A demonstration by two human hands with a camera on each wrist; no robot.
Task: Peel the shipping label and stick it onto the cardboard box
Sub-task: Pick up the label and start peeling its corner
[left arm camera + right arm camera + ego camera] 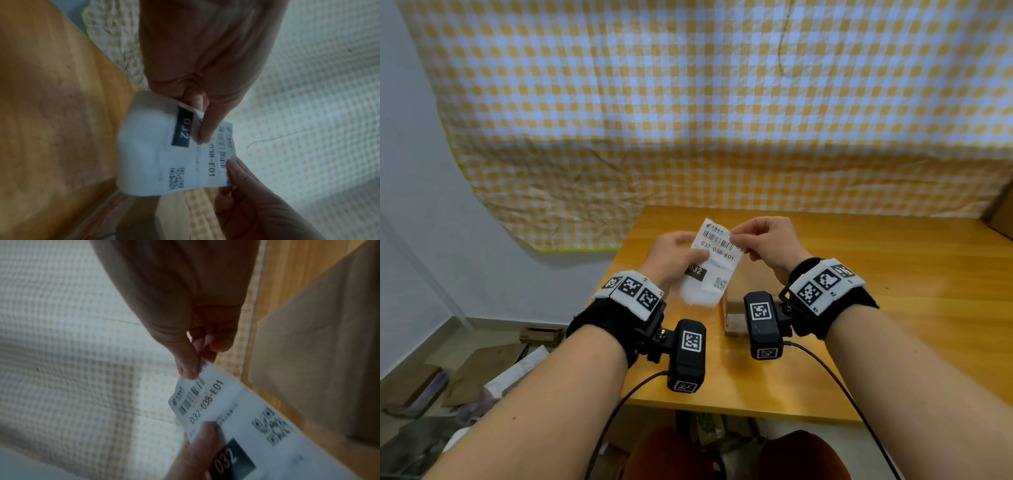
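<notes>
Two hands share one sheet of paper. The right hand (pixel 767 246) pinches the top corner of the shipping label (pixel 714 262) between thumb and forefinger, its other fingers curled in behind. The left hand (pixel 674 260) clamps the label's left edge, thumb pressed flat on the printed face beside a black block reading 032, fingers behind the sheet. The label is thin, white and matte, a rounded-corner rectangle printed with a barcode, the code 032-038-E01 and a small QR square; its lower end bows and curls softly, held in the air above the table (pixel 893 308). Just below it, between the wrists, a small cardboard box (pixel 732 317) stands on the smooth, honey-coloured wooden tabletop, mostly hidden by the wrist cameras. Behind the table hangs a wrinkled cloth (pixel 722 102) of yellow-and-white gingham.
</notes>
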